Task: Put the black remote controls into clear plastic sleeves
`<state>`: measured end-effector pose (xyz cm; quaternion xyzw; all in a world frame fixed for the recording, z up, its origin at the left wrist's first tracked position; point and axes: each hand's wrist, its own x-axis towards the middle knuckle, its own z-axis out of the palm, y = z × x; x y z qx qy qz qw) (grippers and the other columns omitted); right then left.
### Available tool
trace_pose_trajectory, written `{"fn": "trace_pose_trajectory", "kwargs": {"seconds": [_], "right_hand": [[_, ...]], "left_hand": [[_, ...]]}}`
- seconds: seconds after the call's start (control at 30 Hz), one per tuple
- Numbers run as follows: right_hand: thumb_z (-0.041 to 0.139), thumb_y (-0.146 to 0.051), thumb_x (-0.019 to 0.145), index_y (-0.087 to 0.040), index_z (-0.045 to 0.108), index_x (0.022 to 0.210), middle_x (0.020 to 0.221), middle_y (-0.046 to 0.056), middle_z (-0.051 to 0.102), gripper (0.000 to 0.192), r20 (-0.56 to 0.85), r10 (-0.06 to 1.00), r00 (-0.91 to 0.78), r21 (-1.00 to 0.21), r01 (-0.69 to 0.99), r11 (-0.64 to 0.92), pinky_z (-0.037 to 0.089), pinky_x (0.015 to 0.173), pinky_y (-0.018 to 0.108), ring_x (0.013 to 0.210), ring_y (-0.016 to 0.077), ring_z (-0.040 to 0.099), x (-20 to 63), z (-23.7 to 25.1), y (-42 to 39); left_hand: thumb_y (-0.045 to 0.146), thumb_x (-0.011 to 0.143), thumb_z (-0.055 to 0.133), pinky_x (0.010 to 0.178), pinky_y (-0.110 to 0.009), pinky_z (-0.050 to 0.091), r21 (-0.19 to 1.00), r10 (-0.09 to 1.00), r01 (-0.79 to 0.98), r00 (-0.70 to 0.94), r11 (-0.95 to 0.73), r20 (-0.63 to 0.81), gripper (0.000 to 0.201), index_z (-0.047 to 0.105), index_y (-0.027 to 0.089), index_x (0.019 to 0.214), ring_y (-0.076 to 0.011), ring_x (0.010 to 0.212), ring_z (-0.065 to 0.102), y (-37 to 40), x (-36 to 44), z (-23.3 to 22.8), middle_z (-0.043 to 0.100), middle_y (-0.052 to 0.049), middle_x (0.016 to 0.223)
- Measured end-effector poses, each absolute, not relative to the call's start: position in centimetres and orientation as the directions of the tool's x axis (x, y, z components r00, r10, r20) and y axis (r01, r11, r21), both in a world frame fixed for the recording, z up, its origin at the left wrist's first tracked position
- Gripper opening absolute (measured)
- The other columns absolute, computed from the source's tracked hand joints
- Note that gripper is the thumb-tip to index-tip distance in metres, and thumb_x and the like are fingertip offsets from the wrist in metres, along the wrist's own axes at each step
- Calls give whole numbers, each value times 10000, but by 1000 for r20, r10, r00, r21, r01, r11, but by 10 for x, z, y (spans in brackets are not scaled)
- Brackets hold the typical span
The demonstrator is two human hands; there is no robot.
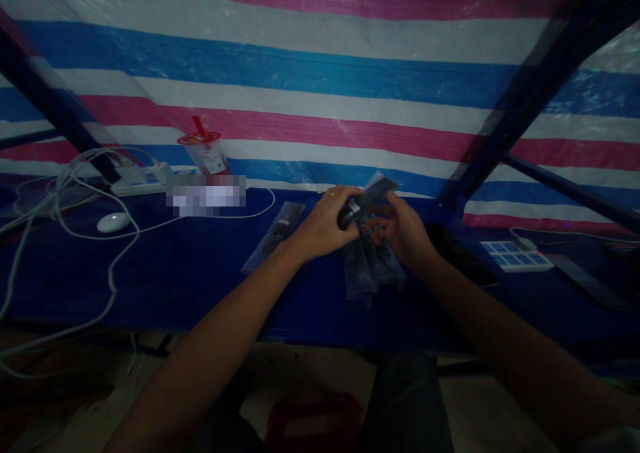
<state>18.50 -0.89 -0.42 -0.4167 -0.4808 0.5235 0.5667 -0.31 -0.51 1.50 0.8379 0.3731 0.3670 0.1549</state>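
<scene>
Held packet (pixel 373 196): clear, creased plastic bag with a dark item inside and a pale band near its lower end; at 2 o'clock from the left hand, 10 o'clock from the right.
Left hand (pixel 330 221): closed round the packet's dark end, thumb below, a ring on one finger.
Right hand (pixel 400 228): half-curled fingers at the packet's right edge; whether they grip it, I cannot tell.
Bag pile (pixel 365 273): several glossy clear bags with dark contents, overlapping below both hands, at 5 o'clock from the left.
Single bag (pixel 267 245): flat and narrow at 8 o'clock from the left hand, a dark item with a pale band inside.
Cup (pixel 205 153): see-through, tapered, with red lid and straw, something reddish low inside; at 10 o'clock.
Mouse (pixel 113 222): smooth white oval, 9 o'clock.
Tablet (pixel 467 260): flat, dark slab, 4 o'clock from the right hand.
Surface (pixel 200 280): plain dark blue.
Backdrop (pixel 320 80): shiny striped plastic sheeting, 12 o'clock.
</scene>
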Motion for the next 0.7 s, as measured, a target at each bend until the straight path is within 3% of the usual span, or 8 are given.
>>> {"fn": "trace_pose_trajectory", "kwargs": {"seconds": [0.13, 0.27, 0.33, 0.4, 0.5, 0.7], "right_hand": [[597, -573, 883, -240, 534, 950, 746, 18, 634, 346, 146, 985, 95, -972, -169, 160, 397, 365, 280, 500, 163, 590, 189, 3, -10], [599, -469, 871, -241, 521, 907, 667, 4, 607, 244, 150, 975, 165, -968, -177, 179, 472, 401, 311, 473, 172, 591, 198, 6, -5], [581, -442, 873, -238, 529, 891, 676, 18, 627, 211, 160, 972, 170, -970, -157, 187, 515, 436, 325, 495, 180, 620, 202, 8, -1], [572, -453, 880, -235, 533, 870, 671, 30, 637, 221, 170, 969, 177, -972, -130, 195, 544, 460, 343, 506, 191, 640, 205, 11, 1], [522, -556, 910, -228, 552, 857, 681, 59, 657, 333, 190, 966, 175, -971, -111, 211, 565, 471, 371, 505, 206, 653, 206, 16, 1], [514, -613, 920, -225, 601, 799, 617, 61, 637, 415, 274, 950, 151, -958, -49, 284, 603, 529, 402, 601, 251, 705, 195, 39, -3]], "left_hand": [[155, 833, 580, 1168, -458, 366, 360, 661, 556, 586, -749, 468, 594, 454, 228, 1409, -283, 1393, 440, -15, 2, 17, 516, -111, 1474], [254, 849, 634, 1162, -429, 367, 339, 702, 620, 558, -707, 443, 717, 339, 186, 1499, -291, 1422, 412, -10, 7, 10, 457, -157, 1530], [320, 827, 688, 1105, -431, 414, 342, 768, 692, 518, -635, 377, 758, 352, 168, 1489, -310, 1346, 499, -5, 6, 4, 530, -174, 1457], [379, 840, 684, 996, -442, 480, 340, 852, 783, 445, -520, 277, 605, 484, 165, 1370, -320, 1179, 620, 1, 3, -2, 655, -165, 1271], [407, 878, 630, 843, -438, 525, 347, 912, 848, 331, -400, 242, 332, 613, 178, 1118, -324, 997, 692, 8, -1, -9, 720, -147, 1072], [469, 867, 644, 772, -389, 515, 442, 926, 828, 224, -346, 304, 294, 635, 199, 980, -286, 903, 708, 14, -6, -13, 738, -121, 970]]}}
